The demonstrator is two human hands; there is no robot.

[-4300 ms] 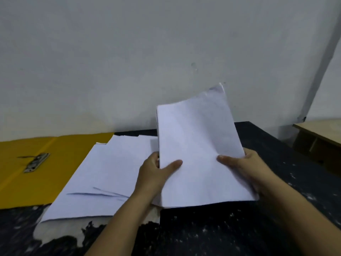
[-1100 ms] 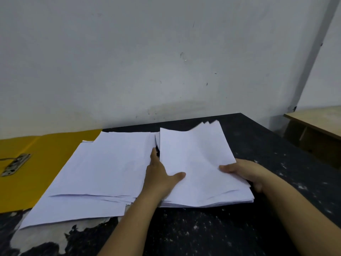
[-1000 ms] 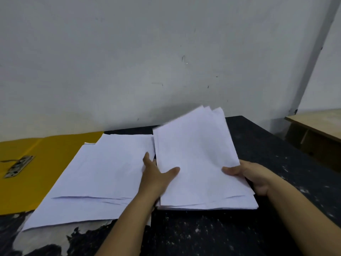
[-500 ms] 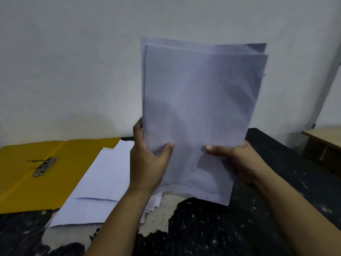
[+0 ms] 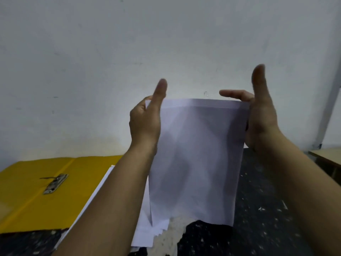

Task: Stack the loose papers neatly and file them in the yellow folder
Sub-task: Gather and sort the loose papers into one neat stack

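Observation:
I hold a stack of white papers (image 5: 195,159) upright over the dark table, its lower edge down near the tabletop. My left hand (image 5: 145,122) presses the stack's left edge, thumb straight up in front, fingers hidden behind. My right hand (image 5: 262,117) presses the right edge with its thumb raised and straight fingers reaching behind the top edge. More loose papers (image 5: 142,235) lie flat on the table beneath my left forearm. The yellow folder (image 5: 27,200) lies open at the left, its metal clip (image 5: 55,183) exposed.
The black speckled table (image 5: 258,218) has a worn pale patch (image 5: 173,237) near its front. A white wall stands close behind it. A light wooden table corner (image 5: 328,156) shows at the far right.
The stack went from lying on the table to standing upright. In the last half second both hands slid up from its lower half to its top corners and their thumbs straightened.

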